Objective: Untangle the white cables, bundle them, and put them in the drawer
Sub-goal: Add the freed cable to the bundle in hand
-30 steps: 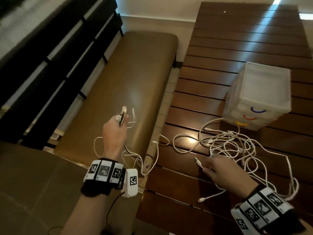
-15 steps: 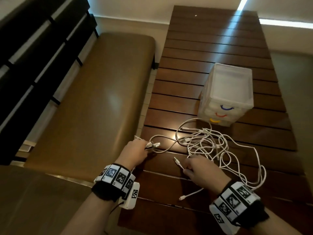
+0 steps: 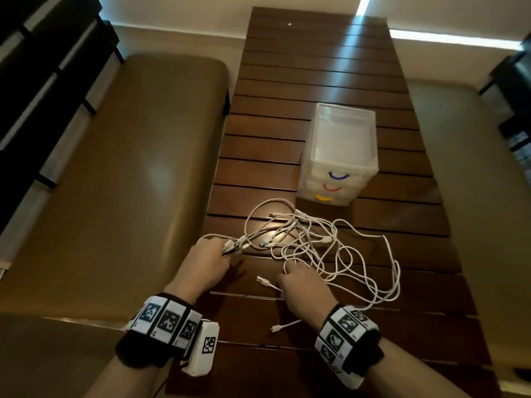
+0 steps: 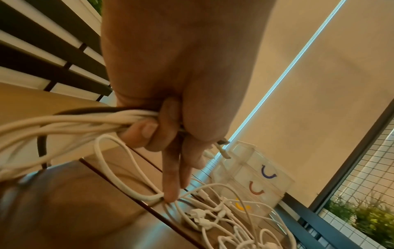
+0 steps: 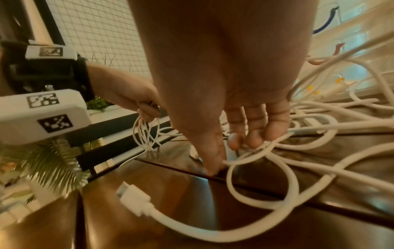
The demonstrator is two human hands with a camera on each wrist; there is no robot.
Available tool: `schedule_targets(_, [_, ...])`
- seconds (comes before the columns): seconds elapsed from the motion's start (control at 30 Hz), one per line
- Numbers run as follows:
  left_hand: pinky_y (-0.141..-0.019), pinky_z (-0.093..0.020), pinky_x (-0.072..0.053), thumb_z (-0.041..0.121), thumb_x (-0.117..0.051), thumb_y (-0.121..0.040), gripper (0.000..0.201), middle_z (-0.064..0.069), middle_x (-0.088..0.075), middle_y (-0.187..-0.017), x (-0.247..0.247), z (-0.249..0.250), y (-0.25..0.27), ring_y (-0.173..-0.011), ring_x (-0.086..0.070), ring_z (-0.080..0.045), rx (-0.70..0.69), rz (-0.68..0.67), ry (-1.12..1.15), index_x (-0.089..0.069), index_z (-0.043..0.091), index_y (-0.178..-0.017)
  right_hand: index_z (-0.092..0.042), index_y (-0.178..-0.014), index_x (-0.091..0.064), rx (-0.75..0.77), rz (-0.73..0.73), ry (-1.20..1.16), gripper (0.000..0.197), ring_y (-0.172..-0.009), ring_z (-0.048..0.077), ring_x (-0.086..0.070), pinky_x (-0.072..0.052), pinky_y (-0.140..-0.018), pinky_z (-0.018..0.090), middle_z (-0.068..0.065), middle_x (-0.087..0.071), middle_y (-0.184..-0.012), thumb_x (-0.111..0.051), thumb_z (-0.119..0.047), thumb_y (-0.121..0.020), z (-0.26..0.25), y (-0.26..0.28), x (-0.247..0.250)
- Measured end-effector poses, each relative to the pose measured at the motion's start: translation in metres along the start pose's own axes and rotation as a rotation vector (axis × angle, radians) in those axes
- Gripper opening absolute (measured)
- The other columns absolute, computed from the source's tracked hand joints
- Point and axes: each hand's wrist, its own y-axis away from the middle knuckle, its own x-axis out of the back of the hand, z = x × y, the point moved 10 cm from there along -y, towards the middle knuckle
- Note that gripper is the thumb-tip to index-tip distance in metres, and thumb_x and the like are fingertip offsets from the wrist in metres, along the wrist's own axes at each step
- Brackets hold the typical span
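A tangle of white cables [image 3: 316,242] lies on the slatted wooden table [image 3: 316,81], in front of a small translucent drawer unit [image 3: 339,156] with blue, red and yellow handles. My left hand [image 3: 227,251] is at the table's left edge and grips a bunch of cable strands [image 4: 110,119] in its curled fingers, plugs sticking out past the knuckles; its index finger [image 4: 170,193] points down onto the wood. My right hand [image 5: 230,155] reaches down with nearly straight fingers, fingertips [image 5: 255,139] resting on cable loops. A loose USB plug [image 5: 132,197] lies beside its thumb.
A brown padded bench [image 3: 129,182] runs along the table's left side, with dark slats [image 3: 43,81] behind it. Another cable end [image 3: 275,328] lies near the table's front, by my right wrist. The far half of the table holds only the drawer unit.
My left hand came down from over the bench to the table edge with its cable ends. My right hand let go of the plug end, which now lies on the wood.
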Motion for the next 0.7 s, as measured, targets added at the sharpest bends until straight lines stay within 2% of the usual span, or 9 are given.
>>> schedule_targets(0.1, [-0.06,-0.03,-0.042,0.029,-0.058,-0.096,0.026,0.005,-0.069,-0.077,-0.016,0.013,0.008,-0.074,-0.062,-0.014,0.002,-0.049,0.037,-0.067,0.026,-0.072,-0.013,-0.116,-0.058,-0.047,0.092,-0.157,0.022,-0.111,0.027,-0.055,-0.045,-0.092,0.038,0.008,-0.057,-0.121,-0.051,-0.022,-0.098,0.015,0.006,0.014])
schedule_targets(0.2, [-0.061,-0.028,-0.043,0.023,-0.057,-0.095,0.03,0.007,-0.068,-0.068,-0.029,0.031,0.02,-0.065,-0.062,-0.007,-0.027,-0.081,0.107,-0.063,0.028,-0.066,-0.017,-0.104,-0.053,-0.139,0.226,-0.377,0.014,-0.092,0.025,-0.063,-0.048,-0.076,0.036,0.005,-0.065,-0.101,-0.047,-0.03,-0.101,0.039,0.017,0.042])
schedule_targets(0.27, [-0.059,-0.025,-0.041,0.017,-0.054,-0.095,0.029,0.009,-0.066,-0.063,-0.038,0.047,0.029,-0.055,-0.056,0.003,-0.065,-0.093,0.186,-0.063,0.026,-0.068,-0.019,-0.099,-0.05,-0.171,0.323,-0.487,0.013,-0.076,0.02,-0.062,-0.043,-0.065,0.032,0.001,-0.065,-0.086,-0.047,-0.032,-0.102,0.051,0.023,0.06])
schedule_targets(0.33, [-0.058,-0.026,-0.041,0.018,-0.055,-0.097,0.026,0.008,-0.064,-0.062,-0.042,0.065,0.037,-0.053,-0.053,0.002,-0.11,-0.078,0.343,-0.067,0.022,-0.074,-0.021,-0.095,-0.051,-0.156,0.469,-0.572,0.012,-0.065,0.013,-0.057,-0.041,-0.06,0.031,-0.005,-0.062,-0.074,-0.05,-0.031,-0.101,0.058,0.034,0.08])
schedule_targets(0.37, [-0.057,-0.027,-0.042,0.025,-0.055,-0.099,0.026,0.006,-0.064,-0.062,-0.04,0.073,0.04,-0.053,-0.053,0.001,-0.128,-0.048,0.455,-0.069,0.02,-0.078,-0.022,-0.092,-0.053,-0.136,0.55,-0.614,0.011,-0.062,0.011,-0.056,-0.043,-0.059,0.032,-0.007,-0.062,-0.07,-0.052,-0.03,-0.1,0.059,0.04,0.09])
schedule_targets(0.43, [-0.052,-0.024,-0.041,0.038,-0.053,-0.099,0.032,0.004,-0.061,-0.061,-0.033,0.082,0.042,-0.054,-0.054,-0.004,-0.121,0.025,0.702,-0.072,0.018,-0.082,-0.023,-0.089,-0.056,-0.088,0.669,-0.729,0.011,-0.06,0.009,-0.058,-0.047,-0.059,0.032,-0.007,-0.062,-0.066,-0.056,-0.027,-0.099,0.058,0.052,0.104])
schedule_targets(0.5, [-0.048,-0.018,-0.04,0.04,-0.056,-0.096,0.031,0.004,-0.06,-0.061,-0.025,0.084,0.039,-0.051,-0.055,-0.006,-0.071,0.092,0.906,-0.075,0.018,-0.084,-0.023,-0.088,-0.06,-0.039,0.712,-0.842,0.01,-0.061,0.009,-0.06,-0.047,-0.059,0.026,-0.011,-0.062,-0.066,-0.059,-0.025,-0.098,0.053,0.058,0.11])
schedule_targets(0.6, [-0.047,-0.013,-0.039,0.038,-0.065,-0.087,0.023,0.007,-0.065,-0.06,-0.012,0.083,0.035,-0.049,-0.056,0.0,-0.06,0.174,1.03,-0.075,0.018,-0.083,-0.023,-0.091,-0.065,0.047,0.706,-0.883,0.007,-0.066,0.009,-0.06,-0.045,-0.059,0.022,-0.014,-0.062,-0.071,-0.061,-0.024,-0.097,0.041,0.061,0.115])
schedule_targets(0.7, [-0.04,-0.011,-0.038,0.027,-0.07,-0.087,0.022,0.006,-0.065,-0.059,-0.011,0.085,0.034,-0.041,-0.053,0.001,-0.047,0.148,1.158,-0.074,0.006,-0.092,-0.021,-0.099,-0.067,0.105,0.685,-0.921,0.007,-0.065,0.008,-0.06,-0.04,-0.058,0.014,-0.014,-0.062,-0.071,-0.061,-0.022,-0.098,0.033,0.062,0.112])
